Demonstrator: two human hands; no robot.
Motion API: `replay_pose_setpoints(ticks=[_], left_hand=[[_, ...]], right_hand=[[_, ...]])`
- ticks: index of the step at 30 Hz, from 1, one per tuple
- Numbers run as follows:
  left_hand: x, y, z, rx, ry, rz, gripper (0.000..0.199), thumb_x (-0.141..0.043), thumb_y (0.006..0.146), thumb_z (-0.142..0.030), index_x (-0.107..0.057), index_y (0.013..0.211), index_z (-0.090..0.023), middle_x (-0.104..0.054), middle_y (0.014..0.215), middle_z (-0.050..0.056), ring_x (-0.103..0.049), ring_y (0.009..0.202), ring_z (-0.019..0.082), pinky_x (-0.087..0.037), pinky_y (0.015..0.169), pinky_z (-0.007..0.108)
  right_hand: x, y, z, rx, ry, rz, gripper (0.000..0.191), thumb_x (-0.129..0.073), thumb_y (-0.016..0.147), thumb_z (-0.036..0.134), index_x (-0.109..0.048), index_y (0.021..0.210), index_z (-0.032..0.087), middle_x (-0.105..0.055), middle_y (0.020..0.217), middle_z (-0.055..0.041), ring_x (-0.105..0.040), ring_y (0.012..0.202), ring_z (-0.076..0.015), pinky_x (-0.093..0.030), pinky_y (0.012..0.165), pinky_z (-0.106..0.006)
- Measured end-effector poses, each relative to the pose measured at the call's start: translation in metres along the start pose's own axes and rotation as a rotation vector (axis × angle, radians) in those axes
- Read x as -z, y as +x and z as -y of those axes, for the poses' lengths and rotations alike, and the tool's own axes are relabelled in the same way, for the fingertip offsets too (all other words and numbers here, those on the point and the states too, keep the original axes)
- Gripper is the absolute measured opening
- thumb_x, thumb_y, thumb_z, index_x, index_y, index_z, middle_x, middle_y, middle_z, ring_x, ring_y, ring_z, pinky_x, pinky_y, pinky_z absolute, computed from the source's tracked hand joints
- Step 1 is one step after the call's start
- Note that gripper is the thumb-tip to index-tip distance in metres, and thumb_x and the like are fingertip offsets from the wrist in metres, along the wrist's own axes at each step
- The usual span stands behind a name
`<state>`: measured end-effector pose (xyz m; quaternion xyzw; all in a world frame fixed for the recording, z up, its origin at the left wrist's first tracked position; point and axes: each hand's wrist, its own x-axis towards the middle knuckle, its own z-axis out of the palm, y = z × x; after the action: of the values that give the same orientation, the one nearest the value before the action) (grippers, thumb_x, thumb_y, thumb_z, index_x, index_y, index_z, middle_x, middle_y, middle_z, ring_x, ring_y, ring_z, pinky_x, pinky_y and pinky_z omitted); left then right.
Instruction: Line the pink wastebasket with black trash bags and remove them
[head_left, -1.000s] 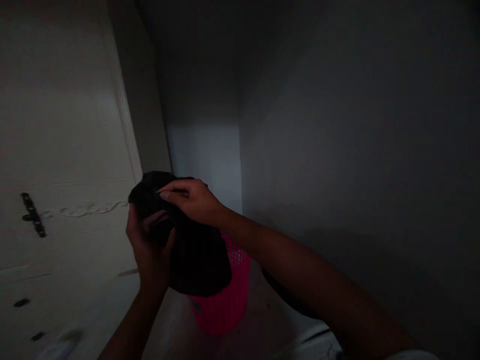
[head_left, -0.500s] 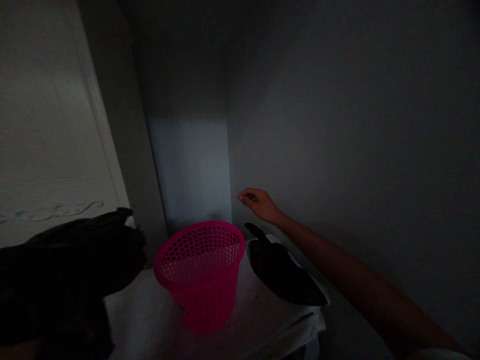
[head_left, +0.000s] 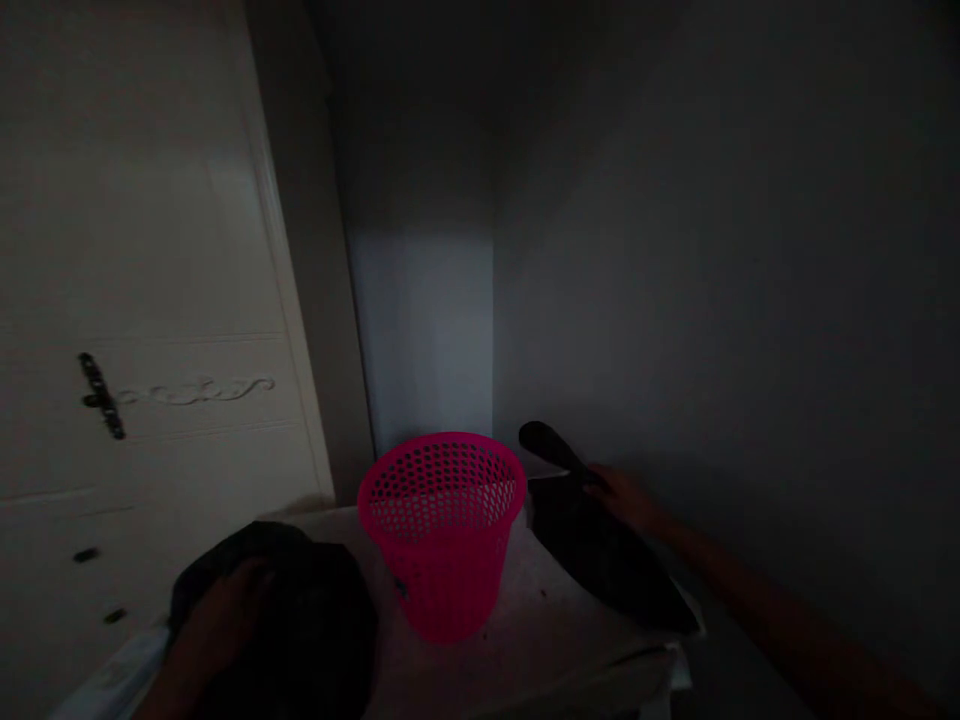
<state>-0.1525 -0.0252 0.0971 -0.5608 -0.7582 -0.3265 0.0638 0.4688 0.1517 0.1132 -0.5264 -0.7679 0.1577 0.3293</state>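
A crumpled black bag (head_left: 322,610), apparently plastic, sits on the pale-covered surface at the lower left. My left hand (head_left: 229,605) lies over its top with the fingers curled into it, though darkness hides the fingertips. To the right lies a long black item (head_left: 615,560) with a pointed near end; its kind is unclear. A narrow black strip with a rounded end (head_left: 546,444) rises from its far side. My right hand (head_left: 619,492) is closed on this strip at its base. Between my hands stands a pink perforated plastic basket (head_left: 450,590), upright, touched by neither hand.
A pale cloth or sheet (head_left: 517,640) covers the surface under these things. Grey walls (head_left: 675,300) meet in a corner behind. On the left stands a white cupboard (head_left: 172,280) with a dark handle (head_left: 102,396). The light is very dim.
The black bag has come down from a raised position at the left onto the surface. My right hand has lowered from the air onto the black item's strip, which now points farther up.
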Motion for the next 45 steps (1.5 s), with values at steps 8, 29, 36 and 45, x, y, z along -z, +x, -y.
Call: replay_pose_setpoints(ticks=[8,29,36,45], left_hand=[[0.021,0.007,-0.068,0.080,-0.066,-0.256,0.067,-0.042,0.090,-0.061,-0.065,0.129,-0.011,-0.073,0.089,0.015,-0.071,0.090,0.036,-0.057,0.084,0.049],[0.052,0.066,-0.265,-0.370,-0.811,-0.020,0.066,-0.065,0.090,-0.058,-0.052,0.144,-0.022,-0.061,0.145,0.015,-0.070,0.115,0.024,-0.058,0.099,0.044],[0.019,0.072,-0.271,-0.362,-0.779,0.313,0.072,-0.066,0.087,-0.062,-0.052,0.143,-0.021,-0.073,0.116,0.010,-0.073,0.101,0.024,-0.060,0.088,0.040],[0.004,0.068,-0.264,-0.462,-0.348,0.365,0.039,-0.064,0.085,-0.058,-0.071,0.095,-0.021,-0.079,0.095,0.009,-0.074,0.086,0.027,-0.055,0.075,0.036]], right_hand=[[0.084,0.062,0.128,0.249,0.547,-0.728,0.041,-0.075,0.080,0.049,-0.068,0.111,0.023,-0.073,0.098,-0.0029,-0.068,0.093,-0.0223,-0.058,0.086,-0.038],[-0.020,0.122,0.276,0.575,0.478,-0.287,0.027,-0.063,0.090,0.048,-0.064,0.099,0.022,-0.065,0.087,0.0009,-0.060,0.083,-0.0180,-0.045,0.078,-0.028],[-0.021,0.102,0.256,0.556,0.426,-0.292,0.022,-0.061,0.094,0.040,-0.066,0.104,0.022,-0.069,0.093,-0.0001,-0.061,0.086,-0.0174,-0.045,0.081,-0.028],[-0.051,0.087,0.206,0.573,0.231,0.333,0.033,-0.086,0.071,0.030,-0.067,0.095,0.019,-0.066,0.086,0.0028,-0.061,0.082,-0.0173,-0.044,0.073,-0.026]])
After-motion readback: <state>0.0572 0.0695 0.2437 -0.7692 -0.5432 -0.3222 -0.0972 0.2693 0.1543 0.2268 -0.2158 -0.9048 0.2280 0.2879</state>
